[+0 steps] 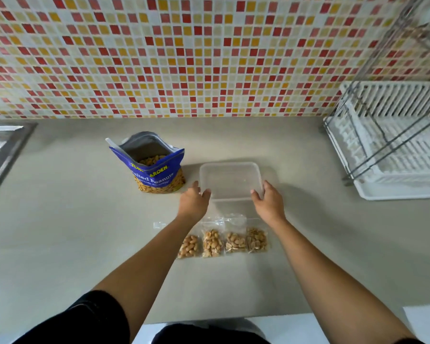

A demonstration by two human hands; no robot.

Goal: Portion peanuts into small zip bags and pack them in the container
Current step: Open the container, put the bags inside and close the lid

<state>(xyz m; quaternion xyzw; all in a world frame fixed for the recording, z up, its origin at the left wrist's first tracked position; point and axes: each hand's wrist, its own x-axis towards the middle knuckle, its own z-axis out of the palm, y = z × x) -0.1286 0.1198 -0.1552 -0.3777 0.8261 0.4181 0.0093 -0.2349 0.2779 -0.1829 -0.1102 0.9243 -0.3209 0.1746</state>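
A clear rectangular plastic container (230, 178) stands on the beige counter, with its lid on as far as I can tell. My left hand (193, 202) grips its near left corner and my right hand (269, 201) grips its near right corner. Nearer to me lies a row of several small zip bags of peanuts (224, 242), side by side; my left forearm partly covers the leftmost one. An open blue bag of salted peanuts (154, 167) stands upright to the left of the container, with nuts visible inside.
A white dish rack with a wire frame (387, 142) fills the right side of the counter. A steel sink edge (3, 150) is at far left. The mosaic tile wall (184, 58) rises behind. A small empty clear bag (159, 224) lies left of my forearm.
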